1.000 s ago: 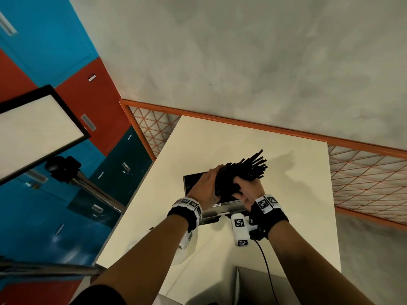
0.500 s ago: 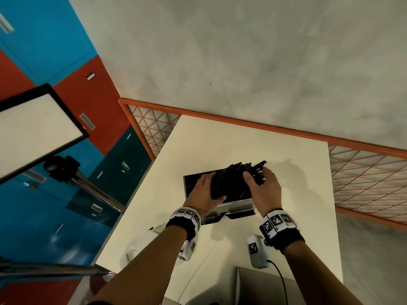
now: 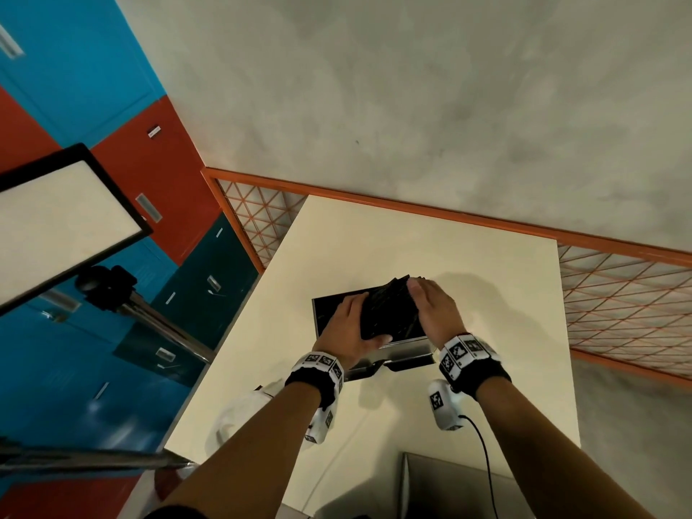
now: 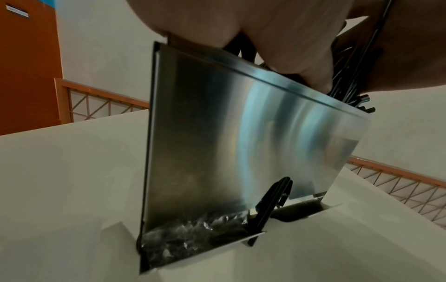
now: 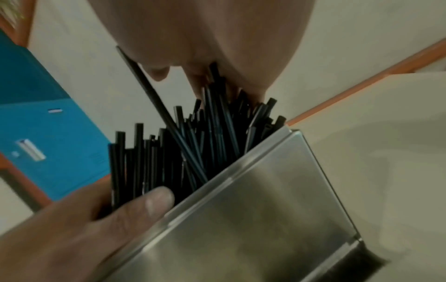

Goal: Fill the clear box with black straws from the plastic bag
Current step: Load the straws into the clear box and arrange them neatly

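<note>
A box (image 3: 408,354) with a shiny metal front (image 4: 241,143) stands upright on the cream table (image 3: 412,249). A thick bundle of black straws (image 3: 389,312) stands in its open top, the ends sticking out above the rim (image 5: 193,148). My left hand (image 3: 350,327) grips the bundle from the left, thumb (image 5: 154,200) against the near straws. My right hand (image 3: 430,312) lies with straight fingers against the right side and tops of the straws. A pale crumpled bag (image 3: 239,417) sits by the table's left edge, partly behind my left forearm.
An orange mesh fence (image 3: 618,305) runs behind and to the right of the table. A light panel on a tripod (image 3: 56,219) stands at the left. A grey object (image 3: 468,488) lies at the near table edge, with a black cable (image 3: 483,443) beside it.
The straw bundle was held tilted above the box and has come down into it. My right hand moved from the bundle's near end to its right side and top.
</note>
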